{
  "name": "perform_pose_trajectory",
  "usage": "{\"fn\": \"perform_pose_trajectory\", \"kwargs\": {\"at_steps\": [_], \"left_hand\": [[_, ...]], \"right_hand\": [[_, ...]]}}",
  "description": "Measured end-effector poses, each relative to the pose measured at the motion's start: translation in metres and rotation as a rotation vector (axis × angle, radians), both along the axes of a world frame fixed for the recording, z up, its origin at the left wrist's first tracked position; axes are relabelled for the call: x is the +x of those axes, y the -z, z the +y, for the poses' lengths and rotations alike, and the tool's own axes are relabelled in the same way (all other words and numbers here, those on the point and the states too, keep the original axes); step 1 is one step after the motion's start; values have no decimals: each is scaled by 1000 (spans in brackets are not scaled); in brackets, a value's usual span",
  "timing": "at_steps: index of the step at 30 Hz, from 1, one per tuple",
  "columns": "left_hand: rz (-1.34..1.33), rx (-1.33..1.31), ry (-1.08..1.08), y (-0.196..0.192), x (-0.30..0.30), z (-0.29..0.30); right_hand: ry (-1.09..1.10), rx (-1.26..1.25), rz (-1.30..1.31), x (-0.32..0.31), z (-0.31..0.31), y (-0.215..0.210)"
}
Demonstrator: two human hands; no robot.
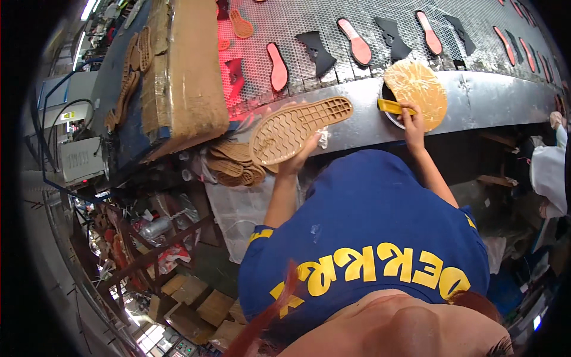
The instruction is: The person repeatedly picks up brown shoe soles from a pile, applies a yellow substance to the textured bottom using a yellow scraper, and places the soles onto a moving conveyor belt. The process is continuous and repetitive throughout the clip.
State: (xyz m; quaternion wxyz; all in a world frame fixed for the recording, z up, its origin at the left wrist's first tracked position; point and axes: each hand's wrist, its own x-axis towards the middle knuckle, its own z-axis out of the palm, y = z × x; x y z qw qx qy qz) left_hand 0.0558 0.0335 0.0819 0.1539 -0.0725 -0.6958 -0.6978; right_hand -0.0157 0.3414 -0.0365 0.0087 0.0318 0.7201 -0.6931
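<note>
My left hand (pixel 307 150) is closed around a tan rubber shoe sole (pixel 285 132), tilted with its wavy tread and heel grid in view. In my right hand (pixel 411 119) is a yellow-handled brush (pixel 390 107), pinched over the open side of a round pot (pixel 383 94). The brush's bristles cannot be made out. A tan, film-wrapped cover (pixel 425 89) lies over most of the pot. Several more tan soles (pixel 232 165) are piled below and left of my left hand.
Beyond the metal ledge (pixel 351 128), a mesh conveyor (pixel 380 15) carries red-faced soles (pixel 354 41) and black cut pieces (pixel 316 52). A taped cardboard piece (pixel 196 71) stands at left, beside more tan soles (pixel 132 65). Cardboard boxes (pixel 190 309) lie below; another person (pixel 550 172) is at far right.
</note>
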Motion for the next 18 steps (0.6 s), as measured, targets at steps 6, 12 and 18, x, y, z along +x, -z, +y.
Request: {"fn": "perform_pose_trajectory", "kwargs": {"at_steps": [6, 12, 18], "left_hand": [[36, -506, -182, -35, -5, 21], [4, -864, -210, -69, -3, 37], [-27, -873, -161, -84, -5, 49]], "right_hand": [[95, -77, 483, 5, -23, -106], [-58, 182, 754, 14, -45, -168], [-3, 242, 803, 13, -46, -172]]}}
